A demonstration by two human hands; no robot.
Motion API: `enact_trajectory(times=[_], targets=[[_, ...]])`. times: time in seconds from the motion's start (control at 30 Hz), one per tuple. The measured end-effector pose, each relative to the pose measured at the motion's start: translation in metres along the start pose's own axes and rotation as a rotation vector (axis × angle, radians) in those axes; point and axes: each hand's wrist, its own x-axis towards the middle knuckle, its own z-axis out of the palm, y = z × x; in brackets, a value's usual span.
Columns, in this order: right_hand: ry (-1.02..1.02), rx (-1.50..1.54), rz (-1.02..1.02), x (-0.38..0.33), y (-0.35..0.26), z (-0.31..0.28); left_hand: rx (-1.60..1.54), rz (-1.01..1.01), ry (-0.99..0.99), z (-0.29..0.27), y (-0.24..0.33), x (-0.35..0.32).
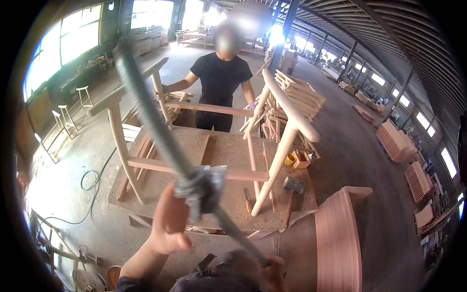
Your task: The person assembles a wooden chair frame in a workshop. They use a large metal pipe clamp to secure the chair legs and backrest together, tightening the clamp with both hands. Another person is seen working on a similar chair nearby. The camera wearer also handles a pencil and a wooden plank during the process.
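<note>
I hold a long grey metal bar clamp [146, 102] slanting up to the left over a workbench [228, 146]. My left hand [168, 224] grips it at its metal sliding head [206, 187]. At the lower edge my right hand [273, 272] is closed on the bar's near end. Under the bar, a pale unfinished wooden chair frame [279, 160] stands on the bench. A person in a black T-shirt [220, 78] stands across the bench with both hands on the frame's far rail.
A hammer [293, 185] and a yellow cup [290, 159] lie on the bench's right side. A stack of curved wooden parts [338, 243] stands at the right. A green hose [92, 185] lies on the floor at the left, with stools [85, 95] beyond and stacked frames [299, 95] behind.
</note>
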Motion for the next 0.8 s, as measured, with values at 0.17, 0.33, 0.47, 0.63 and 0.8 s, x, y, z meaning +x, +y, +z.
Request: enact_trajectory(times=[0.17, 0.33, 0.47, 0.63, 0.8], targets=[[-0.412, -0.091, 0.037, -0.006, -0.039, 0.003, -0.221, -0.1, 0.307, -0.063, 0.042, -0.085], [-0.531, -0.39, -0.189, 0.017, -0.074, -0.017, -0.476, -0.13, 0.844, -0.096, 0.037, -0.154], [-0.475, -0.438, -0.538, 0.095, -0.136, -0.061, -0.797, -0.107, 0.896, -0.155, 0.0, -0.206], [0.528, -0.327, -0.699, 0.12, -0.172, -0.126, -1.147, -0.025, 1.101, -0.173, 0.021, -0.179], [0.844, 1.063, 0.301, 0.111, -0.065, -0.184, -1.272, -0.136, 1.047, -0.228, 0.005, -0.182]])
